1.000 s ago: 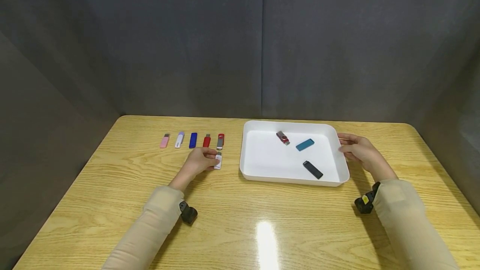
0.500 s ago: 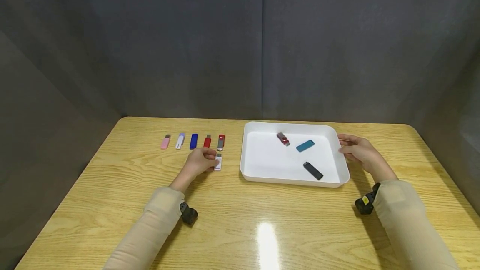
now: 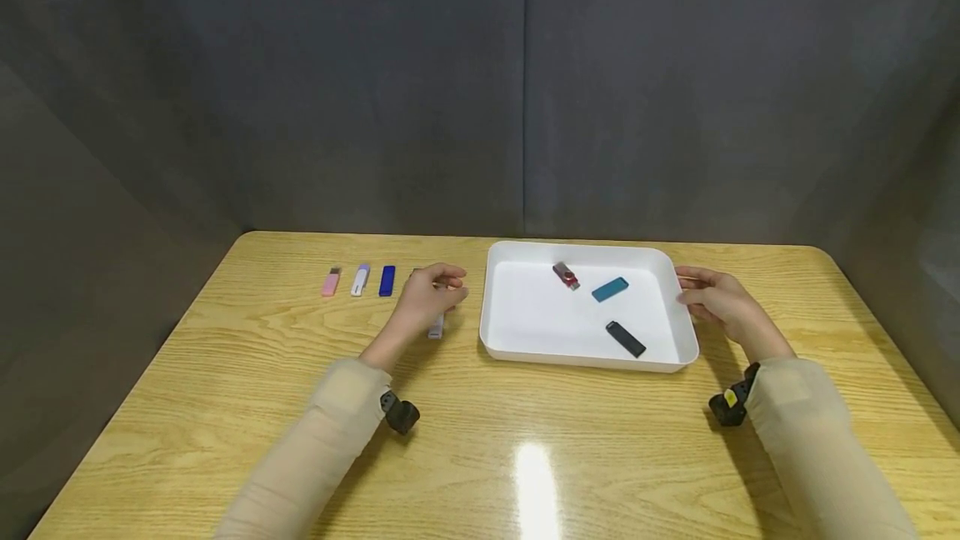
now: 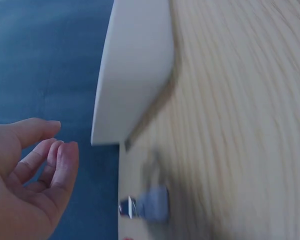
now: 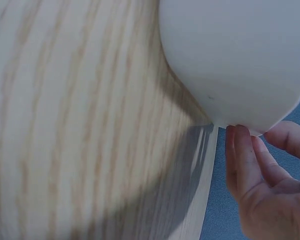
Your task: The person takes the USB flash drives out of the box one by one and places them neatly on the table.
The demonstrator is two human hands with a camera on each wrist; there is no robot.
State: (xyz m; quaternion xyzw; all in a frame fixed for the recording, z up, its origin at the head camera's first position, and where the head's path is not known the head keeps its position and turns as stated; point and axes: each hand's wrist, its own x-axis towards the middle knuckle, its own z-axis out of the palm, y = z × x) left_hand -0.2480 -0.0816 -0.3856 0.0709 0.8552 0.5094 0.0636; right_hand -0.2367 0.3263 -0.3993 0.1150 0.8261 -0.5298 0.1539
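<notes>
My left hand [image 3: 426,297] hovers over the right end of the row of USB sticks, its fingers loosely bent with nothing between them. Partly under it lies a white USB stick [image 3: 436,328], which the left wrist view shows blurred, metal plug outward. The hand hides a red-and-silver stick and nearly all of a red one. At the right end of a white tray [image 3: 525,319], my right hand [image 3: 722,302] holds the side, thumb at the rim and fingers against the outer wall. Inside the tray lie a red-and-grey swivel USB stick [image 3: 566,276], a teal one [image 3: 610,289] and a black one [image 3: 626,339].
Farther left on the wooden table [image 3: 465,423] are a pink USB stick [image 3: 331,282], a white-and-lilac one [image 3: 360,280] and a blue one [image 3: 387,281], spaced apart in a row. A dark curtain [image 3: 375,107] hangs behind the table.
My left hand has let go of the white USB stick, which stays below the row. It has moved up and right, over the red-and-silver stick. The right hand keeps its place.
</notes>
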